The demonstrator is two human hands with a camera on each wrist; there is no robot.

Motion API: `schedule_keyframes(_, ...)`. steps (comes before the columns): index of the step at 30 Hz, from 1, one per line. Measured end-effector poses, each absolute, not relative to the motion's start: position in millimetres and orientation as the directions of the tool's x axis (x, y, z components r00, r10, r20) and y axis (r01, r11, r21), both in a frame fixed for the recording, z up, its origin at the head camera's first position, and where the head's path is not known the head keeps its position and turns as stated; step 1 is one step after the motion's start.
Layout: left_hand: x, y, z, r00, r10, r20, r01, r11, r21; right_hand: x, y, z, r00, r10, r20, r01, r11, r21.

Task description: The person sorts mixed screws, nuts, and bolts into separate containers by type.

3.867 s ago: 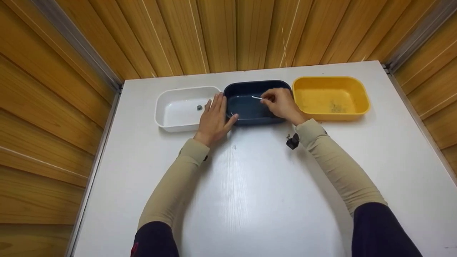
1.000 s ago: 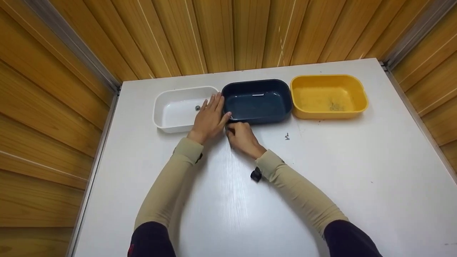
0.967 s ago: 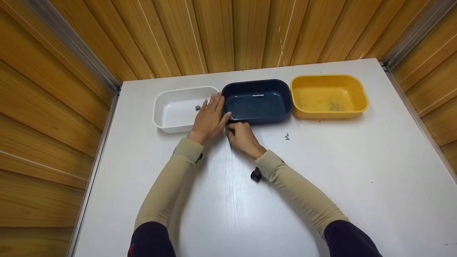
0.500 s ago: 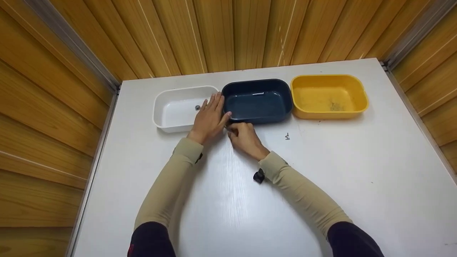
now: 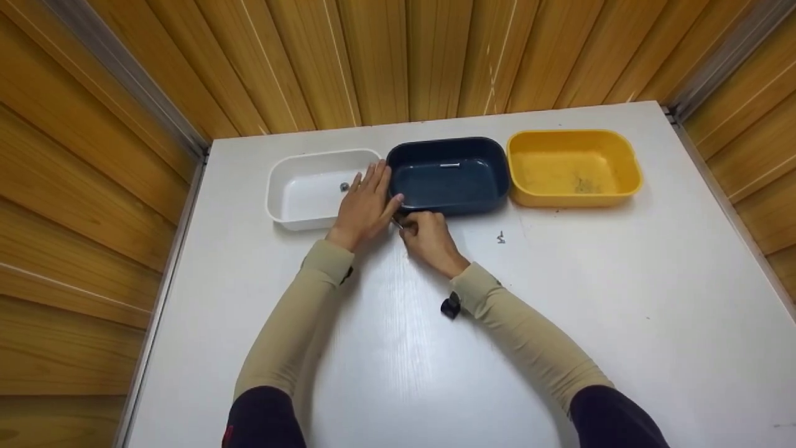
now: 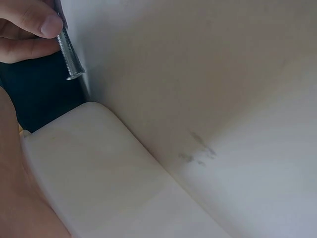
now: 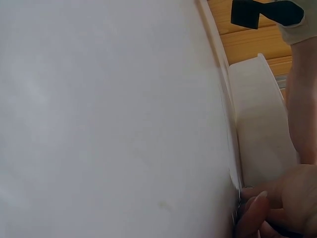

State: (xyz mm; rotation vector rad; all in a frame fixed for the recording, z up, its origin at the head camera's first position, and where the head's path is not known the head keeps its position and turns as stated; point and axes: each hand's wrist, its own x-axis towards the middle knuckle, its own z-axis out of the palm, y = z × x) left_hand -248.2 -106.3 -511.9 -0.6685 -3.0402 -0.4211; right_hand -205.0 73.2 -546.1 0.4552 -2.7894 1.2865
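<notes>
My left hand (image 5: 365,205) lies with straight fingers over the edge between the white bin (image 5: 301,224) and the dark blue bin (image 5: 463,207), its thumb at the blue rim. Just in front of the blue bin's near left corner, my right hand (image 5: 430,241) pinches a silver screw (image 6: 69,55). In the left wrist view its threaded shaft and flared head stick out below the fingertips, beside the white bin's corner. A second screw (image 5: 449,165) lies inside the blue bin. In the white bin rests a small metal nut (image 5: 344,186), near the left fingers.
A yellow bin (image 5: 572,200) stands to the right of the blue one, with a patch of small dark bits on its floor. Several tiny screws (image 5: 500,238) lie on the white table (image 5: 398,348) in front of the bins. Wooden panels (image 5: 435,62) rise behind the table.
Earlier my right hand held a slim silver piece over the blue bin; a screw now lies there. That hand has moved left and toward me and pinches another screw. My left hand stays put.
</notes>
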Motion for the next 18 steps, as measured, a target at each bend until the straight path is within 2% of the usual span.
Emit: schedule_keyframes(18,-248.9,-105.0,-514.4,-0.913,0.405,0.055,0.405,0.881,0.246,-202.9,75.0,-549.2,-0.96,-0.226,0.167,-0.274,0.623,-0.732)
